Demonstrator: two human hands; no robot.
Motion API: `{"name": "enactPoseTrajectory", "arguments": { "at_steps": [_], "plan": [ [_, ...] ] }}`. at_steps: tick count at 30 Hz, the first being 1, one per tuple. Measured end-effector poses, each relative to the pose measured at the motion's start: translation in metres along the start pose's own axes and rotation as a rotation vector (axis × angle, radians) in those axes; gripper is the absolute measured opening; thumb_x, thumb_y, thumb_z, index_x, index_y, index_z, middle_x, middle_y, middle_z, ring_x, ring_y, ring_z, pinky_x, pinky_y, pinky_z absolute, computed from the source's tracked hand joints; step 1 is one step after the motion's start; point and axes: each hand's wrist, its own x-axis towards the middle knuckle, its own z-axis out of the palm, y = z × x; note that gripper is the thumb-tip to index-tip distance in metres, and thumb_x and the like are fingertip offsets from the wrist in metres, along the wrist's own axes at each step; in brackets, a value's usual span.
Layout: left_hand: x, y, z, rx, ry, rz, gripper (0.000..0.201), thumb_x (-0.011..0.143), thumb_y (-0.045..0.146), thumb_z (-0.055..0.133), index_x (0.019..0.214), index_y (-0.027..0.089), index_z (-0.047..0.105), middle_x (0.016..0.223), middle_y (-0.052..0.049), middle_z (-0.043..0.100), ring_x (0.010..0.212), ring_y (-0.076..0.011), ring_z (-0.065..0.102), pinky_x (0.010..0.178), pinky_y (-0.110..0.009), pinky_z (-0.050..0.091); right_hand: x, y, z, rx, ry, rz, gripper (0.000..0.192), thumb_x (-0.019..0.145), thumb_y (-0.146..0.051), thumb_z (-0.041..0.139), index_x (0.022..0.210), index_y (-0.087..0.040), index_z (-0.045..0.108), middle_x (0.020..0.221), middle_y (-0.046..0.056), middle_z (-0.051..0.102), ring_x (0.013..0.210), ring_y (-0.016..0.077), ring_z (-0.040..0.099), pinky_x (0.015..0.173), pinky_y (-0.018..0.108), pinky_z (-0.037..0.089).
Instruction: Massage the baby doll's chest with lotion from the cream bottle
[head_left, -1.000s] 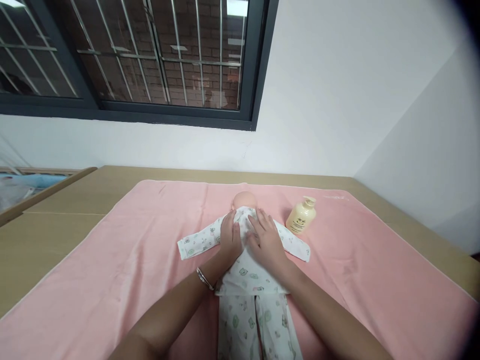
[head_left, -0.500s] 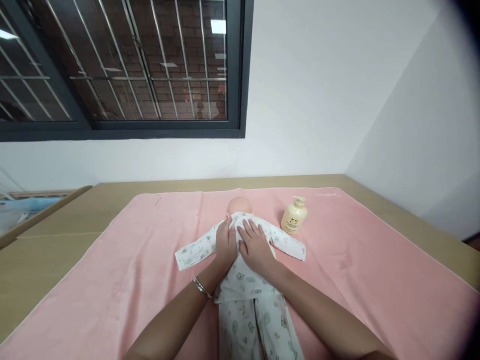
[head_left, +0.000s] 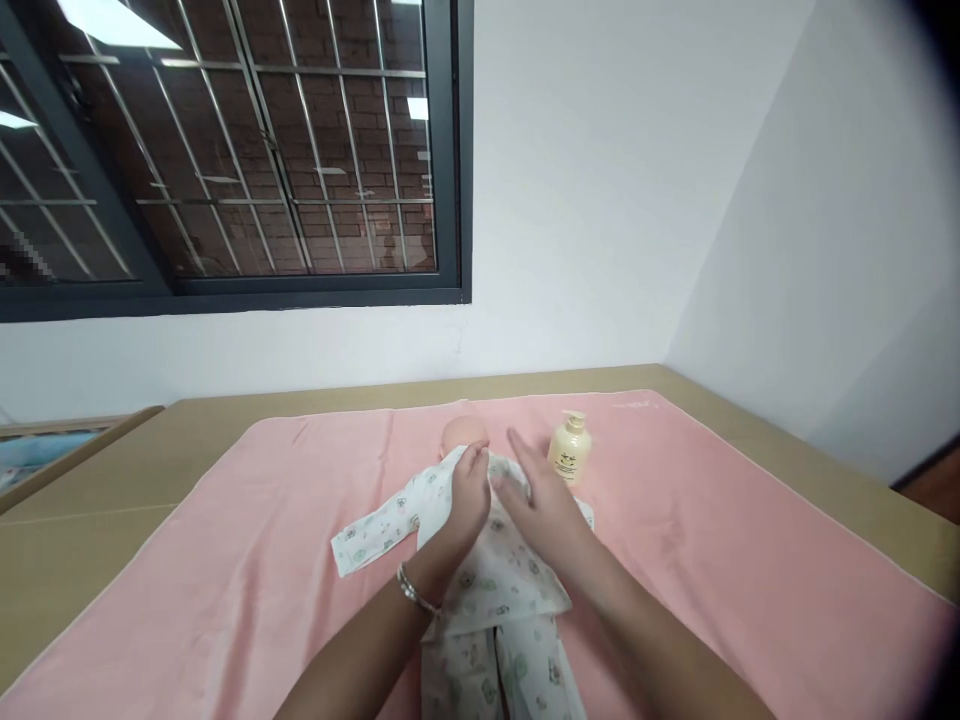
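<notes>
A bald baby doll lies stretched out on a pink blanket, dressed in a white printed top and matching trousers. My left hand is over the upper body, turned on its side with straight fingers, and seems to touch the top. Slightly blurred, my right hand is tilted up beside it, thumb apart and fingers stretched, with nothing held. It hides most of the doll's right-side sleeve. Just beyond that hand stands a cream pump bottle.
Under the blanket is a wooden tabletop with a raised edge at the left. A white wall and a dark-framed barred window rise behind it. Something brown shows at the far right.
Both palms lay flat on the doll's upper body before. Now they are turned on edge, and the right hand has lifted and moved right. The view has tilted up slightly.
</notes>
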Motion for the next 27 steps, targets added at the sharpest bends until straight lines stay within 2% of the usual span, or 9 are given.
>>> {"name": "enactPoseTrajectory", "arguments": {
  "at_steps": [3, 5, 7, 11, 14, 16, 19, 23, 27],
  "plan": [
    [0.017, 0.006, 0.032, -0.197, -0.034, -0.238, 0.030, 0.089, 0.029, 0.040, 0.111, 0.018, 0.057, 0.126, -0.013, 0.059, 0.118, -0.0243, 0.056, 0.102, -0.045, 0.042, 0.018, 0.025, -0.026, -0.031, 0.169, 0.087, 0.064, 0.092, -0.043, 0.040, 0.148, -0.017, 0.024, 0.151, 0.009, 0.031, 0.139, 0.0257, 0.028, 0.110, 0.043, 0.031],
    [0.029, 0.010, 0.053, -0.287, -0.100, -0.328, 0.038, 0.092, 0.035, 0.033, 0.118, 0.017, 0.053, 0.124, -0.016, 0.060, 0.111, -0.0238, 0.060, 0.097, -0.044, 0.047, 0.035, 0.049, -0.035, -0.112, 0.208, 0.160, 0.065, 0.091, -0.041, 0.040, 0.146, -0.009, 0.025, 0.150, 0.014, 0.030, 0.139, 0.0280, 0.027, 0.112, 0.044, 0.027],
    [0.042, 0.017, 0.073, -0.385, -0.164, -0.408, 0.047, 0.093, 0.042, 0.027, 0.122, 0.015, 0.051, 0.124, -0.018, 0.059, 0.109, -0.0232, 0.062, 0.094, -0.040, 0.049, 0.050, 0.074, -0.038, -0.208, 0.217, 0.233, 0.065, 0.091, -0.035, 0.040, 0.143, 0.000, 0.026, 0.147, 0.021, 0.033, 0.138, 0.0295, 0.027, 0.112, 0.043, 0.027],
    [0.066, 0.029, 0.099, -0.579, -0.208, -0.552, 0.064, 0.092, 0.050, 0.017, 0.134, 0.007, 0.040, 0.136, -0.023, 0.047, 0.122, -0.0242, 0.053, 0.095, -0.034, 0.048, 0.065, 0.104, -0.031, -0.403, 0.089, 0.208, 0.055, 0.090, -0.021, 0.036, 0.140, 0.001, 0.032, 0.145, 0.021, 0.037, 0.138, 0.0296, 0.027, 0.111, 0.045, 0.025],
    [0.075, 0.029, 0.103, -0.709, -0.217, -0.625, 0.071, 0.091, 0.051, 0.017, 0.143, 0.004, 0.023, 0.143, -0.025, 0.038, 0.128, -0.0245, 0.047, 0.093, -0.033, 0.049, 0.064, 0.111, -0.024, -0.537, -0.013, 0.155, 0.053, 0.089, -0.014, 0.033, 0.139, 0.003, 0.034, 0.146, 0.021, 0.034, 0.139, 0.0295, 0.025, 0.112, 0.042, 0.023],
    [0.076, 0.024, 0.102, -0.785, -0.229, -0.653, 0.074, 0.090, 0.052, 0.018, 0.144, 0.002, 0.018, 0.143, -0.026, 0.038, 0.126, -0.0254, 0.048, 0.090, -0.033, 0.051, 0.065, 0.111, -0.022, -0.593, -0.025, 0.154, 0.053, 0.089, -0.013, 0.033, 0.139, 0.004, 0.034, 0.147, 0.020, 0.034, 0.139, 0.0275, 0.025, 0.112, 0.038, 0.023],
    [0.073, 0.019, 0.100, -0.872, -0.249, -0.687, 0.074, 0.090, 0.052, 0.022, 0.143, 0.001, 0.022, 0.139, -0.027, 0.042, 0.122, -0.0267, 0.052, 0.087, -0.035, 0.052, 0.068, 0.106, -0.023, -0.610, -0.030, 0.210, 0.052, 0.090, -0.013, 0.031, 0.140, 0.000, 0.036, 0.147, 0.017, 0.036, 0.139, 0.0232, 0.027, 0.112, 0.033, 0.025],
    [0.065, 0.022, 0.097, -0.930, -0.252, -0.724, 0.069, 0.090, 0.048, 0.031, 0.142, 0.003, 0.024, 0.137, -0.027, 0.043, 0.120, -0.0273, 0.054, 0.087, -0.037, 0.053, 0.074, 0.095, -0.023, -0.625, -0.027, 0.298, 0.050, 0.091, -0.015, 0.027, 0.139, -0.004, 0.039, 0.146, 0.015, 0.039, 0.137, 0.0234, 0.030, 0.106, 0.036, 0.033],
    [0.042, 0.033, 0.077, -0.942, -0.249, -0.755, 0.066, 0.090, 0.043, 0.036, 0.143, 0.006, 0.023, 0.140, -0.025, 0.040, 0.122, -0.0271, 0.052, 0.087, -0.038, 0.053, 0.073, 0.092, -0.019, -0.613, 0.001, 0.342, 0.050, 0.092, -0.015, 0.027, 0.140, -0.006, 0.037, 0.147, 0.015, 0.037, 0.139, 0.0235, 0.026, 0.105, 0.039, 0.034]
  ]
}}
